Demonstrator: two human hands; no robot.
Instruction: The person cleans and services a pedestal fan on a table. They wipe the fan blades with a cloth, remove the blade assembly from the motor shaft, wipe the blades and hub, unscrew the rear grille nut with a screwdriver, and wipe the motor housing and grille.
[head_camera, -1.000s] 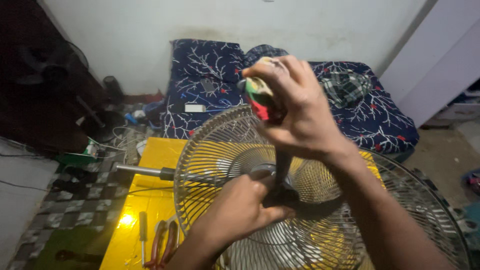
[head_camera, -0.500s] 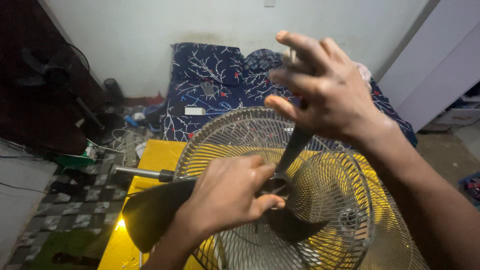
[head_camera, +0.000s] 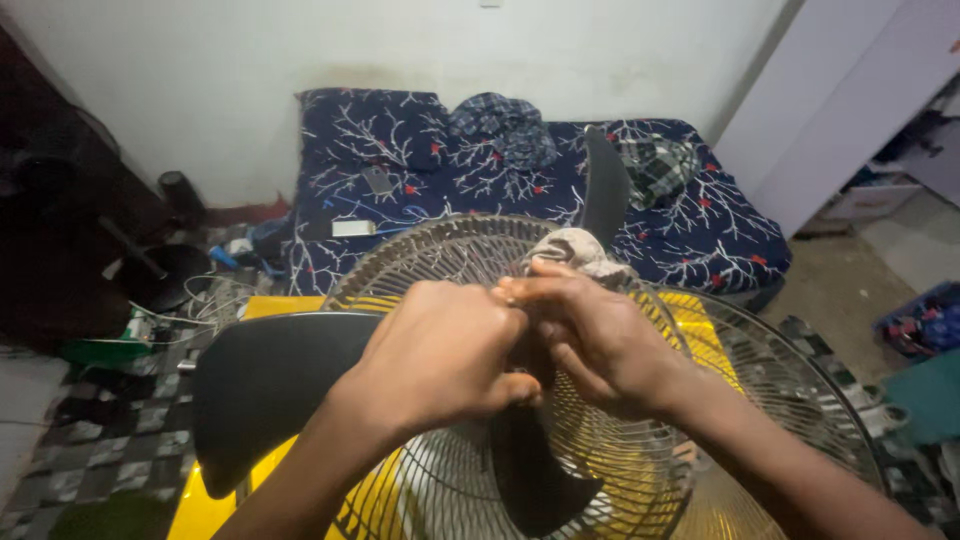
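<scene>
Both hands, left hand (head_camera: 440, 350) and right hand (head_camera: 590, 335), clasp the black fan blade (head_camera: 265, 385) hub inside the grille (head_camera: 790, 390).

Fan hub hidden behind both hands' fingers (head_camera: 520, 295). Cloth (head_camera: 575, 248) mostly covered, only its top showing above the fingers. Grille (head_camera: 780, 380) and lower blade (head_camera: 530, 470) cut off at bottom edge. Small items left of fingers too dark to identify.

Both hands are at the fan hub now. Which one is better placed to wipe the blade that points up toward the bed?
Probably the right hand: it holds the cloth, just below the upright blade. The left hand only grips the hub.
</scene>
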